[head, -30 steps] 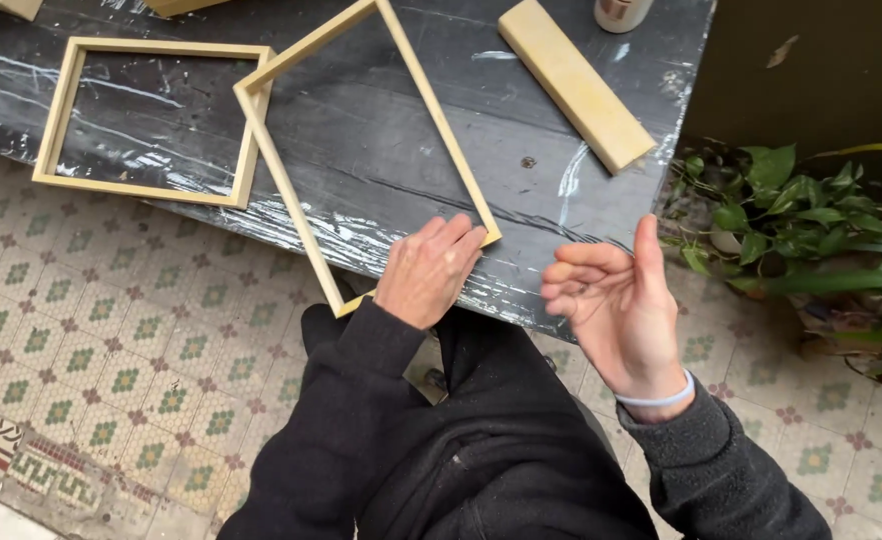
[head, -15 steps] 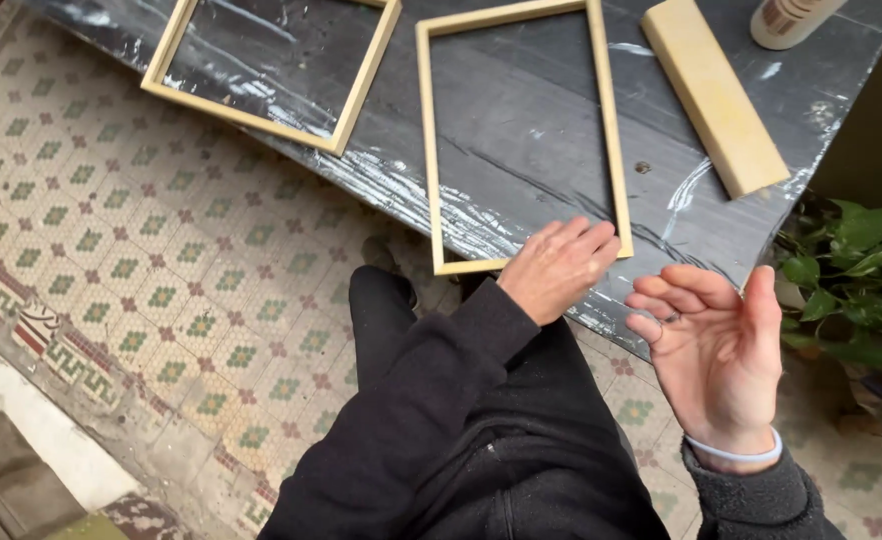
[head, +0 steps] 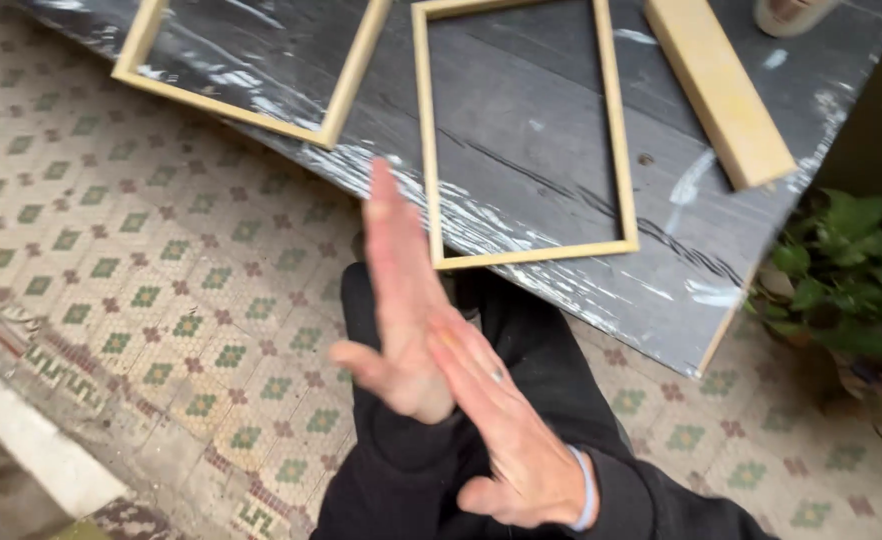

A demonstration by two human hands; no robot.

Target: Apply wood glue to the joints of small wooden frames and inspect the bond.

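- I saw both hands raised in front of the body, clear of the table [head: 581, 215], with nothing held in either one.
- The left hand [head: 401, 300] stood flat and upright, its fingers straight and close together, the thumb sticking out to the left; its fingertips pointed toward the table edge.
- The right hand [head: 506, 415] lay flat against the left one, palm side to it, crossing it at a slant near the heel of the left palm. I read them as pressed together, both with fingers extended rather than curled.
- There was a ring on one right-hand finger and a pale band at the right wrist; both arms wore dark sleeves.
- The nearest thing to the hands was a light wooden frame [head: 521, 130], an open rectangle lying flat on the dark, paint-streaked table, its near short side just beyond the left fingertips. The hands were not touching it.
- A second wooden frame [head: 251, 100] lay flat further left on the same table, apart from the first.
- A solid pale wooden block [head: 721, 90] lay to the right of the first frame, near the table's right edge.
- A round container [head: 791, 12] showed at the top edge, mostly cut off.
- Green plant leaves [head: 851, 270] sat right of the table, over a patterned tile floor [head: 111, 270].
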